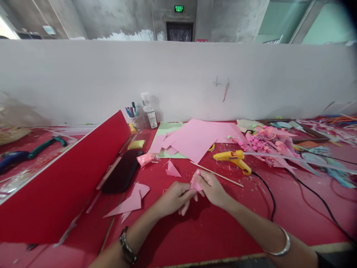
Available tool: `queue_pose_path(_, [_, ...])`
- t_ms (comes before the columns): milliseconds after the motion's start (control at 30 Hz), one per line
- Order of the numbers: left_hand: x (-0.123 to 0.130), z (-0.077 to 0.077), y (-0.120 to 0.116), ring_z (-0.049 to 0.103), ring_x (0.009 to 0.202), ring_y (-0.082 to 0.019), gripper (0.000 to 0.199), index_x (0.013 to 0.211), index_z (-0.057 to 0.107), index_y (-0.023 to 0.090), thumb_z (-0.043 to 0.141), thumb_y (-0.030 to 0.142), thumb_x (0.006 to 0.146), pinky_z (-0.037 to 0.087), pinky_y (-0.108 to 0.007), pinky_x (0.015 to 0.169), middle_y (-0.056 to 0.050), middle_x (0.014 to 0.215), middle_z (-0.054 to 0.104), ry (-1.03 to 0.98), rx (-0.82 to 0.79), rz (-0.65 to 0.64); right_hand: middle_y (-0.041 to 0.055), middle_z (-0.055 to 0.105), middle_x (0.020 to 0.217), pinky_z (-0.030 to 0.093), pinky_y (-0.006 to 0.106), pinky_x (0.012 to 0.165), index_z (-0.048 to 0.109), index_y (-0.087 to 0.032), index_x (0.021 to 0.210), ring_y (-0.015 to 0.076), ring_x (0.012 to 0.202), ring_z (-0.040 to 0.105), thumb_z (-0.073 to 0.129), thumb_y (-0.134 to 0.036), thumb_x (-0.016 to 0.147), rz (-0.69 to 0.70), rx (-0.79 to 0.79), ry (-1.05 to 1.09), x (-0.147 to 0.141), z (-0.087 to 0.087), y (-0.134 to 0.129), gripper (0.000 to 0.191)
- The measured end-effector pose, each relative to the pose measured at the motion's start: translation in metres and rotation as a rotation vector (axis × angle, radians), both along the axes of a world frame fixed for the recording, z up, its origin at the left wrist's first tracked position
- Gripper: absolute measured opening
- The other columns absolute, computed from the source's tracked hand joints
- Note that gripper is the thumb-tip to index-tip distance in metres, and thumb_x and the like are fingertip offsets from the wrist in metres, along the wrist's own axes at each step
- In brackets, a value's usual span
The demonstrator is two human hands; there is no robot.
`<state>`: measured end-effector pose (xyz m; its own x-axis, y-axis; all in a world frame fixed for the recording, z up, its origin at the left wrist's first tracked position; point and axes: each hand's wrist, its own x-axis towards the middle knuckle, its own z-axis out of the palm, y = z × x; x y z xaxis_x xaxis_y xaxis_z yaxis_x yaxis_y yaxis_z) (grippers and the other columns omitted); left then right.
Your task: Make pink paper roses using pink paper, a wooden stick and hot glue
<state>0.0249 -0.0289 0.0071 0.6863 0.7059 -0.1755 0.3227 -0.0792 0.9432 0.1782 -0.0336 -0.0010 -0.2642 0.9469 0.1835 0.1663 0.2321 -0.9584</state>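
Both hands meet over the red table, pinching one small folded piece of pink paper (196, 185). My left hand (176, 197) is closed on its lower left side with thumb and fingers. My right hand (212, 188) grips it from the right, and a small pink blob shows at the top by the fingertips. Just beyond my hands lies a loose pink paper scrap (173, 169). A thin wooden stick (217, 174) rests behind my right hand. More cut pink pieces (134, 201) lie left of my left hand.
A yellow glue gun (232, 158) with a black cord lies right. Large pink sheets (192, 139) cover green paper behind. A black phone (122, 173) and upright red board (69, 178) stand left. Pink decorated cones (269, 143) pile up right. A pen cup (136, 121) is at the back.
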Motion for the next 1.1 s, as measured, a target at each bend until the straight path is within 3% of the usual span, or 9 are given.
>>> queue_pose_path(100, [0.001,0.0,-0.001,0.038,0.03,-0.004,0.032,0.072,0.052,0.013,0.035,0.037,0.084,0.03,-0.012,0.034,0.007,0.036,0.044,-0.006,0.006,-0.006,-0.0075,0.036,0.04,0.028,0.019,0.04,0.04,-0.018,0.057,0.0058,0.036,0.034,0.034,-0.038,0.086,-0.007,-0.054,0.051,0.001,-0.001,0.003,0.035])
queue_pose_path(233, [0.002,-0.003,0.001,0.038,0.029,-0.005,0.033,0.07,0.052,0.013,0.035,0.037,0.084,0.03,-0.012,0.034,0.007,0.035,0.043,0.014,0.009,0.028,-0.0046,0.046,0.052,0.032,0.018,0.044,0.049,-0.016,0.066,0.0059,0.045,0.041,0.045,-0.036,0.08,0.067,-0.074,0.093,0.002,0.0,0.007,0.025])
queue_pose_path(533, [-0.002,-0.003,0.009,0.036,0.029,-0.005,0.036,0.066,0.052,0.014,0.036,0.042,0.082,0.029,-0.014,0.037,0.008,0.032,0.042,-0.014,0.109,0.268,-0.0005,0.055,0.071,0.04,0.022,0.06,0.052,-0.015,0.083,0.0089,0.063,0.05,0.054,-0.028,0.075,0.185,-0.08,0.193,0.003,0.001,0.012,0.015])
queue_pose_path(867, [-0.008,-0.001,0.006,0.032,0.025,-0.004,0.054,0.042,0.044,0.014,0.031,0.047,0.083,0.026,-0.014,0.035,0.005,0.028,0.037,0.108,0.245,0.181,-0.0062,0.044,0.045,0.032,0.018,0.042,0.049,-0.016,0.07,0.0057,0.038,0.039,0.035,-0.037,0.085,0.116,-0.074,0.021,0.007,0.002,0.009,0.029])
queue_pose_path(1000, [-0.011,-0.001,0.007,0.034,0.028,-0.004,0.052,0.042,0.047,0.014,0.032,0.041,0.084,0.029,-0.016,0.038,0.004,0.029,0.039,0.105,0.328,0.133,-0.0035,0.05,0.051,0.036,0.02,0.049,0.053,-0.015,0.065,0.0074,0.048,0.045,0.044,-0.035,0.08,0.069,-0.029,-0.014,0.009,0.004,0.011,0.027])
queue_pose_path(1100, [-0.017,0.004,0.013,0.047,0.044,-0.008,0.04,0.055,0.053,0.015,0.034,0.032,0.085,0.036,-0.017,0.048,0.002,0.044,0.049,0.029,0.535,0.332,0.0,0.057,0.068,0.04,0.023,0.06,0.056,-0.014,0.072,0.0111,0.064,0.052,0.051,-0.031,0.075,0.031,-0.031,0.038,0.01,0.002,0.013,0.018])
